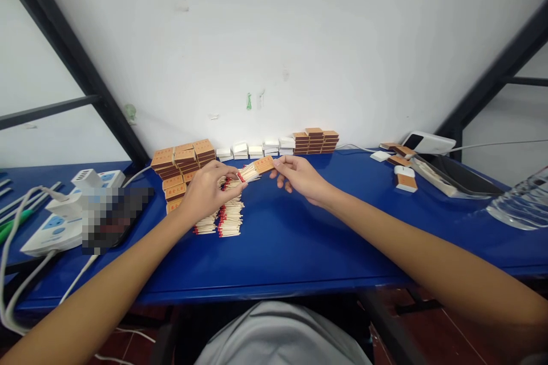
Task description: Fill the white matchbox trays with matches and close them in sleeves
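My left hand (210, 189) pinches the left end of a partly open matchbox, at the tray full of red-tipped matches (248, 173). The orange-brown sleeve (264, 165) covers the right end of that tray. My right hand (299, 178) grips the sleeve's right end between thumb and fingers. Below and beside my left hand, loose matches (230, 219) lie in rows on the blue table (291, 251), their red heads toward the left. Stacked matchboxes (184, 159) stand just behind and left of my left hand, which partly hides them.
White trays (256, 151) and more stacked matchboxes (315, 141) line the wall. At the right are scattered boxes (405, 179), a white device (429, 143) and clear plastic (522, 202). A power strip (55, 232) and a phone (132, 217) lie at the left.
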Tool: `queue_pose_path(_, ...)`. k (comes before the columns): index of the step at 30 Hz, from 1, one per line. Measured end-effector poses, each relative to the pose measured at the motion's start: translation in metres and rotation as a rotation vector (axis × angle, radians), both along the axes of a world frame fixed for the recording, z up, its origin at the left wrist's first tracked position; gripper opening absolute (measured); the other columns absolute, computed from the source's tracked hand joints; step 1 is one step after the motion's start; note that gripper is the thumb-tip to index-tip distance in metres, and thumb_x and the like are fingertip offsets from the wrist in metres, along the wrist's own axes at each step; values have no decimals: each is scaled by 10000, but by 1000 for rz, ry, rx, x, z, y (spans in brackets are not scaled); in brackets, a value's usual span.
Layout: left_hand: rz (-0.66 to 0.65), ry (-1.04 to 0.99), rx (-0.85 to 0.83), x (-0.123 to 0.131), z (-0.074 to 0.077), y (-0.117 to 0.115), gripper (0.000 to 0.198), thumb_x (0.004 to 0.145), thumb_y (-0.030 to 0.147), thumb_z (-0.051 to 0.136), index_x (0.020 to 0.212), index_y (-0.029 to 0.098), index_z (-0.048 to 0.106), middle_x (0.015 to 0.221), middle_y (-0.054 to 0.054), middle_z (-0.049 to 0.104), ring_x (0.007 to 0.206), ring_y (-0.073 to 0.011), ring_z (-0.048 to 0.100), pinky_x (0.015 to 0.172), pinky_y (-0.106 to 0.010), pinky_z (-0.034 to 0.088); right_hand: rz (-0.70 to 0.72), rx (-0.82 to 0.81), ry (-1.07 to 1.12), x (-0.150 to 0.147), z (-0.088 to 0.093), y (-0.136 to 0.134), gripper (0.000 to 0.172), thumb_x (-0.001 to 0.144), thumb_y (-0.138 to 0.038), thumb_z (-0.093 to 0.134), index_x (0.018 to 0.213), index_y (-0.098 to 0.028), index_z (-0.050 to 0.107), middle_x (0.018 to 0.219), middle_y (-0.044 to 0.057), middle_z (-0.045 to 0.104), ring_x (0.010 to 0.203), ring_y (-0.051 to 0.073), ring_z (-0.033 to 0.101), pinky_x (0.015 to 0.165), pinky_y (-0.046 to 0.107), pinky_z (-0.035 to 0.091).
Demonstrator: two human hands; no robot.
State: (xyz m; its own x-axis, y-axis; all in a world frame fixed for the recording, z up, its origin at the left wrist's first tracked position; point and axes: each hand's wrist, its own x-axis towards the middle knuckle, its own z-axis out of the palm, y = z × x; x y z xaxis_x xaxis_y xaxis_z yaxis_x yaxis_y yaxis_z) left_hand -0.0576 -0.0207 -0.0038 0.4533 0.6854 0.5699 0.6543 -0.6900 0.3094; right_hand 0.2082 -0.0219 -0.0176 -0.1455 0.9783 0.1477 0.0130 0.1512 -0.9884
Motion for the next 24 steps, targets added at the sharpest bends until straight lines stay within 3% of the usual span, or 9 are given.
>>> queue_pose_path(10,-43,8,25,-1,1,4,309,993,457,676,1176,222,758,978,-46,778,960,-240,652,877,-364,494,48,111,-65,0,2,-3,434,915,-626,753,887,-202,665,883,43,748,566,91,611,402,189,439)
queue_pose_path(24,-34,-103,-68,0,-4,9,359,929,481,750,1174,220,759,970,-34,740,873,-189,676,813,-318,515,55,119,-68,1,-1,0,436,909,-623,756,879,-197,668,844,34,735,550,88,590,412,193,444)
